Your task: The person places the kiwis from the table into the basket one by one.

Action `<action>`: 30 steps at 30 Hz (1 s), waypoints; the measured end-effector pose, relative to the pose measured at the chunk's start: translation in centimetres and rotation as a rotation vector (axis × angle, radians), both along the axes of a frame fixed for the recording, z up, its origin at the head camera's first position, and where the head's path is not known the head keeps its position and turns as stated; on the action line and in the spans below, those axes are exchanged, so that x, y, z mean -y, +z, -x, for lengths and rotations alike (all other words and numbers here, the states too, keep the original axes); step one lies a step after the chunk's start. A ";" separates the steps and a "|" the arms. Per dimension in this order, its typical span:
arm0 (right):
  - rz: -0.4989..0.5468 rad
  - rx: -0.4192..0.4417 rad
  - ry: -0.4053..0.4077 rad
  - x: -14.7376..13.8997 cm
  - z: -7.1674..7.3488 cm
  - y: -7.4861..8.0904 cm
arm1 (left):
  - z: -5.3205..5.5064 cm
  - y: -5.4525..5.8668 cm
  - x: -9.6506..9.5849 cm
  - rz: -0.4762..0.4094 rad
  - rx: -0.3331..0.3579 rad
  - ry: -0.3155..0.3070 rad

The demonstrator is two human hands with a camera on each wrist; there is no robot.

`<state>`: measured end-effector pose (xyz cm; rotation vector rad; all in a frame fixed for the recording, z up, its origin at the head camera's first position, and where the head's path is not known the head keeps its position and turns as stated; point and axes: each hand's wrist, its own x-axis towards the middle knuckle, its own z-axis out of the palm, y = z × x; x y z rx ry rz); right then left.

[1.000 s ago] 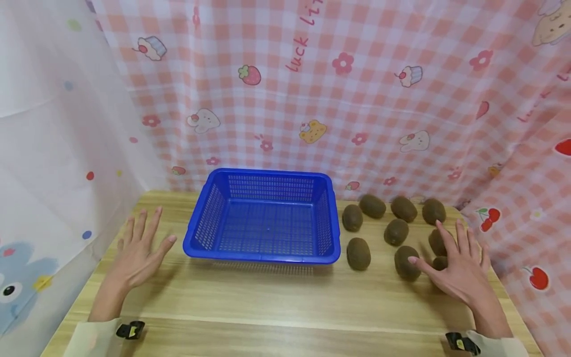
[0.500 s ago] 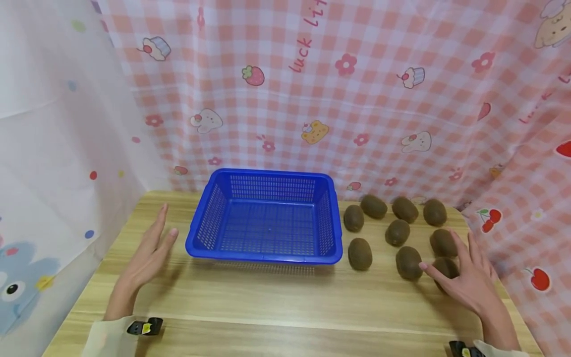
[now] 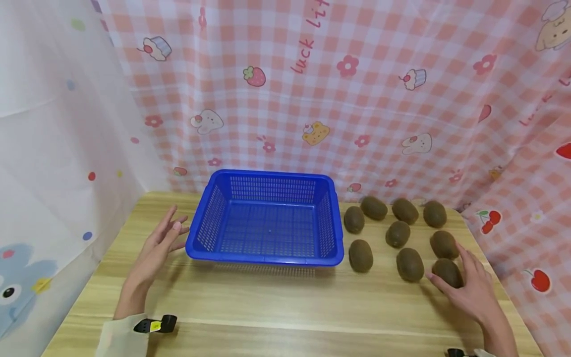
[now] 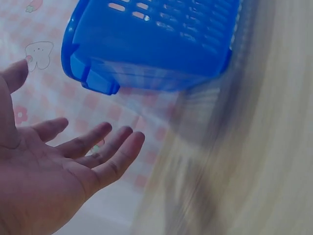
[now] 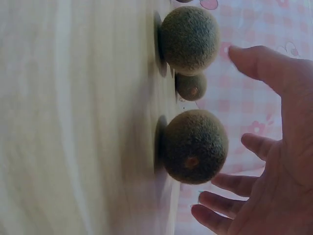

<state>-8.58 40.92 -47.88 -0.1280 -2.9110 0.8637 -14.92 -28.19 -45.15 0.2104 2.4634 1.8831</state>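
Note:
My right hand (image 3: 475, 292), fingers spread, hovers around the nearest kiwi (image 3: 448, 273) at the table's right. In the right wrist view that kiwi (image 5: 195, 147) rests on the wood before the palm (image 5: 288, 176), with thumb and fingers apart on either side; contact by the fingertips is hard to tell. Another kiwi (image 3: 410, 265) lies just left of the thumb. Beside the left wall of a blue plastic basket (image 3: 265, 259), my left hand (image 3: 153, 250) holds nothing. The left wrist view has its fingers loosely bent, a gap between them and the basket (image 4: 151, 44).
Several more kiwis lie right of the basket, including one at its front right corner (image 3: 360, 256) and one at the back right (image 3: 434, 214). A checked curtain (image 3: 276, 109) hangs behind the wooden table (image 3: 285, 307); a white cloth (image 3: 58, 124) hangs at left.
My left hand has moved right, closer to the basket, and turned onto its side. The right hand has come down and back towards the nearest kiwi. Basket and kiwis keep their places.

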 end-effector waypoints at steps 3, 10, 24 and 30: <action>0.005 0.033 0.001 -0.2 -0.2 0.0 | 0.2 -0.1 -0.4 -0.031 0.015 0.019; 0.005 0.096 0.015 -1.1 -0.4 0.2 | 0.3 0.0 -1.1 -0.066 0.055 0.066; -0.021 -0.029 0.006 -1.5 -0.8 -0.4 | -0.1 -0.6 -2.0 -0.150 0.096 0.100; -0.034 -0.038 -0.015 -1.1 -0.5 -0.7 | -0.1 -0.3 -1.7 -0.163 0.087 0.085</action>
